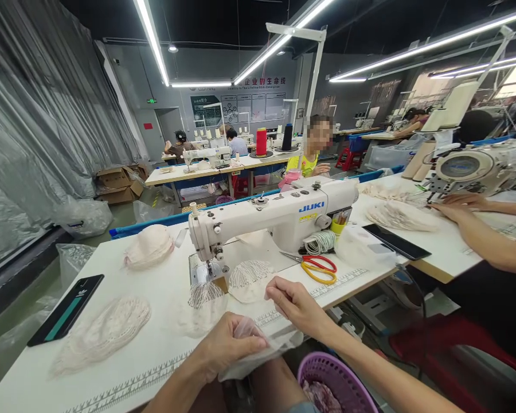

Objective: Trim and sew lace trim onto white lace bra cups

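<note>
My left hand (230, 347) is closed on a sheer white piece of fabric (262, 358) that hangs over the table's front edge above my lap. Up and to the right, my right hand (293, 304) is curled in a pinch; anything between its fingertips is too small to make out. Just beyond my hands lie a cream lace piece with fringe (249, 281) and, to its left, another fringed lace piece (204, 304) near the needle of the white sewing machine (258, 221). Red and yellow scissors (320, 268) rest to the right.
Stacked lace pieces (107, 327) and a bundled cream pile (149, 246) are at the left, beside a dark phone-like slab (66, 310). A purple basket (327, 367) stands below the table edge. At the right, a co-worker's hands (460, 206) work at another machine (477, 166).
</note>
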